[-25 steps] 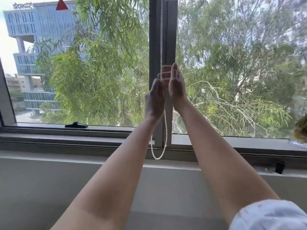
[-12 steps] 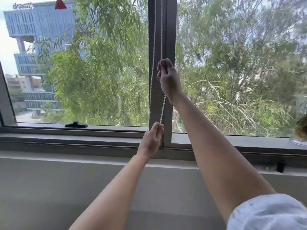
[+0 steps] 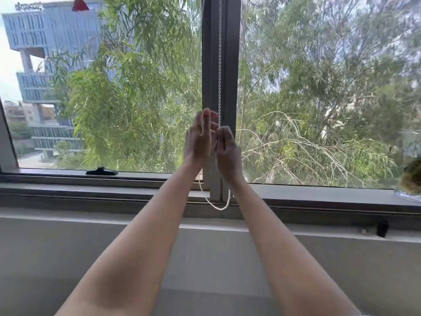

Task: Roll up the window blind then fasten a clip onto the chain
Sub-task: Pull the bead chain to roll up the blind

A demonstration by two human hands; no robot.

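A white bead chain hangs down the dark centre post of the window, and its loop dangles just below the sill. My right hand is closed around the chain at about mid-window height. Right beside it on the left, my left hand is raised with its fingers stretched upward and motion-blurred, not wrapped around the chain. The chain's other strand runs down behind my left wrist. The blind itself is out of view above the frame. A small black clip-like object sits on the ledge at the right.
A black window handle lies on the lower frame at the left. A plant in a clear dish stands on the sill at the far right. The grey window ledge runs across below, with trees and a building beyond the glass.
My left hand rose from sill level to beside the right hand, opening its fingers. My right hand came down with the chain, and the loop hangs below the sill again.
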